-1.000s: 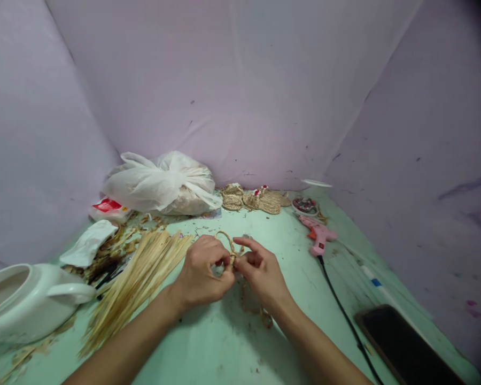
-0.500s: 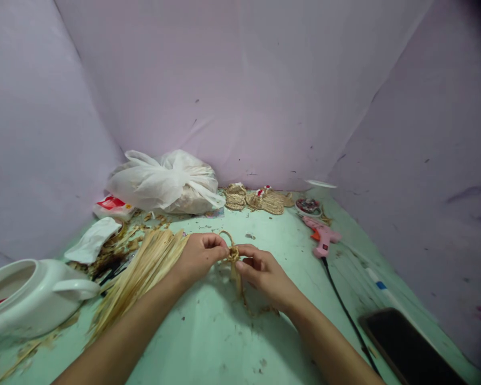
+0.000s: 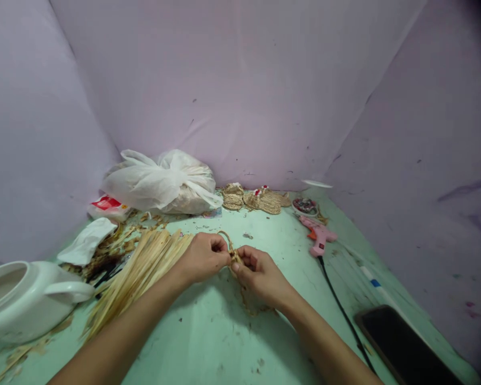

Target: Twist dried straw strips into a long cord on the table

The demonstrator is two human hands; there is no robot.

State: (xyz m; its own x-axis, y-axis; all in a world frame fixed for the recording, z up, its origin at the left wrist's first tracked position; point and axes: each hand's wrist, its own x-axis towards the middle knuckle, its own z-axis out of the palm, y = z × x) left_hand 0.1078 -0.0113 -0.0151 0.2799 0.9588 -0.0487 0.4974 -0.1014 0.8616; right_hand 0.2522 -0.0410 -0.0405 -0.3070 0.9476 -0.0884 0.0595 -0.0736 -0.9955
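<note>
Between my two hands is a small piece of braided straw cord (image 3: 235, 255), tan and partly covered by my fingers. My left hand (image 3: 207, 258) pinches it from the left with thumb and forefinger. From the right, my right hand (image 3: 260, 272) grips the same piece between thumb and fingers. One cord end loops up above the fingertips, and a thin tail (image 3: 246, 305) hangs down and trails on the green tabletop (image 3: 208, 342). Under and beside my left forearm lies a bundle of dry straw strips (image 3: 134, 275).
A white pot (image 3: 32, 299) stands at the left, near a white cloth (image 3: 87, 240) and straw scraps. Along the back are a tied plastic bag (image 3: 164, 184) and woven straw pieces (image 3: 262, 200). At right lie a pink glue gun (image 3: 319, 235) with its cable and a phone (image 3: 404, 345).
My fingers have closed further over the straw piece, and its round coil now shows less. The flat strip hanging beneath it has gone from sight. The view has shifted slightly.
</note>
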